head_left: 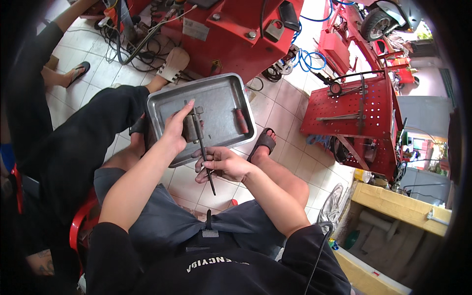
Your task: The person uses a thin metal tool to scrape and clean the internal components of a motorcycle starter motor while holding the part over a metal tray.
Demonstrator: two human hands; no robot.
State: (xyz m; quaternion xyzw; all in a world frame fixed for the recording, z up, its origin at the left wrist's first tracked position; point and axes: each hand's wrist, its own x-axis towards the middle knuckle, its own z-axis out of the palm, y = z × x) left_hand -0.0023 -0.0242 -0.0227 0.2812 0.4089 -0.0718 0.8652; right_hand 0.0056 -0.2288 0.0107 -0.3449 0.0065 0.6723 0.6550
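Observation:
My left hand (175,130) is closed around a greyish metal part (190,132), with its index finger stretched along the top. The part looks rounded; its far side is hidden. My right hand (223,163) pinches a long, thin dark rod (204,150) between thumb and fingers. The rod slants past the metal part, its near end pointing down toward my lap. Both hands are over the near half of a shallow metal tray (196,83). A red-handled tool (241,121) lies at the tray's right side, and a small dark piece is near its middle.
A red machine (231,44) with a padlock stands beyond the tray, cables to its left. At right is a red perforated workbench (346,110) with metal rods on it. Another person's dark-clothed leg (93,120) is close on the left. A yellow-edged box (400,209) stands at lower right.

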